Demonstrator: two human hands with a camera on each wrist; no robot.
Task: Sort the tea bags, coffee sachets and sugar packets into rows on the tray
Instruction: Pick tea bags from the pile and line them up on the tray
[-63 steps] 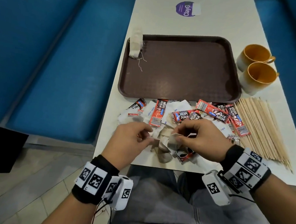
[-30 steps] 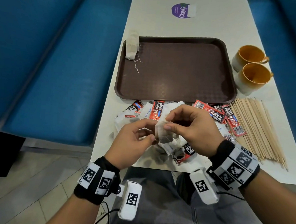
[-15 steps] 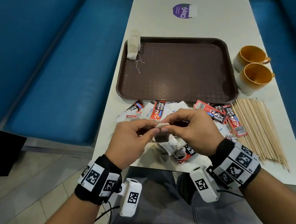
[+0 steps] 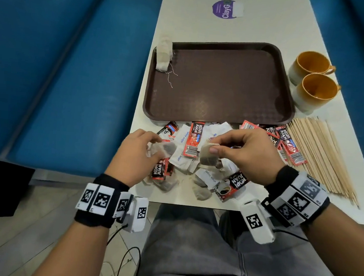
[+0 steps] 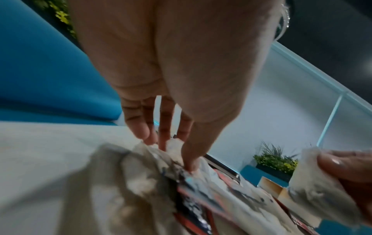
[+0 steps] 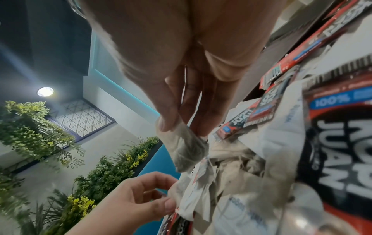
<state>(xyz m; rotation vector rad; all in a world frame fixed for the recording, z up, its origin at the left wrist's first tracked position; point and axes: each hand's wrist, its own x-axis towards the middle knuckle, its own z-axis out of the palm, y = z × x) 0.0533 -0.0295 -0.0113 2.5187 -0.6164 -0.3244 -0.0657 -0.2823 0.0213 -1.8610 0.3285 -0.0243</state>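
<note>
Right hand (image 4: 248, 155) pinched a tea bag (image 4: 207, 158) above the centre-frame pile; left hand (image 4: 137, 154) pinched another tea bag (image 4: 165, 148). Tangled strings could have dragged neighbours off the desk (image 4: 270, 25).

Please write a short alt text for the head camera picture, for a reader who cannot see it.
Seen from above, a right hand pinches one tea bag and a left hand holds another tea bag over mixed packets on a white table. Beyond lies a brown tray with stacked tea bags in its far left corner.
</note>
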